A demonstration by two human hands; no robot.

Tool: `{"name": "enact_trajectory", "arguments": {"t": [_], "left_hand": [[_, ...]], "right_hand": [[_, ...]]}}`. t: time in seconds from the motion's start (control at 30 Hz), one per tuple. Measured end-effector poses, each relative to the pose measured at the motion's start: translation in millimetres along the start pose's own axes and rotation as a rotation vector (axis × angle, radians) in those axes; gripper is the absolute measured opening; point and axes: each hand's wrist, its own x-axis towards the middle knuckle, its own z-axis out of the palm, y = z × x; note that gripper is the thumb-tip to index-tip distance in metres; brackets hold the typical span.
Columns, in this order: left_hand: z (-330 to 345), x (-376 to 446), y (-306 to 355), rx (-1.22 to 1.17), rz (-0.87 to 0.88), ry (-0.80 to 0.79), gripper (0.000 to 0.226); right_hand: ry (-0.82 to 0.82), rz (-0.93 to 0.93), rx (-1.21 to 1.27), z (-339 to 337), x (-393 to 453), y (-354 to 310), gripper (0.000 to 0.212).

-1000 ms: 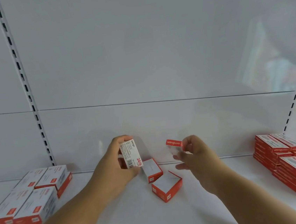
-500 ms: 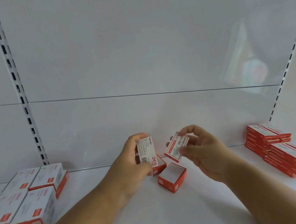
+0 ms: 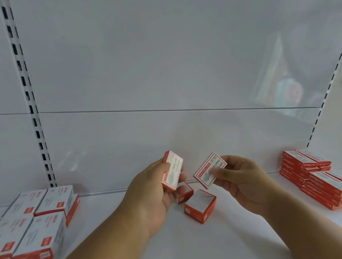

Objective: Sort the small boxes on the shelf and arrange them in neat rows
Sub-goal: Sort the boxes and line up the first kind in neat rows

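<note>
Head view: we look down at a white shelf with our two bare arms reaching in over it. Our left hand grips a small red-and-white box, fingers curled round its edges, and holds it tilted above the shelf; the box is blurred, so we cannot read its print. Our right hand pinches a second small box between thumb and fingers, its white, red-bordered face turned toward us and slanted, with "24/6" printed near its upper corner. The two held boxes are near each other but apart.

Below and between the hands, two more small boxes lie on the shelf: one with a white top and red sides, set askew, and another just behind it, partly hidden by our left hand.

At the left edge sits a group of larger white-and-red boxes stacked in rows. At the right, well apart from the hands, a stack of red boxes stands against the back panel.
</note>
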Motion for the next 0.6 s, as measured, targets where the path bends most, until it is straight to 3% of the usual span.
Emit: {"name": "enact_trajectory", "arguments": {"t": [0.13,0.33,0.6], "left_hand": [[-1.2,3.6,-6.8,0.235,0.111,0.018,0.027],[8.2,3.2,-7.3,0.416,0.204,0.065,0.021],[88.7,-15.5,-15.2,0.555,0.206,-0.060,0.018]], "right_hand": [[0.002,-0.005,-0.007,-6.6,3.1,-1.3,0.035],[0.143,-0.081,0.014,-7.2,1.2,-2.7,0.014],[0.325,-0.204,-0.384,-45.9,-29.0,-64.2,0.025]]}}
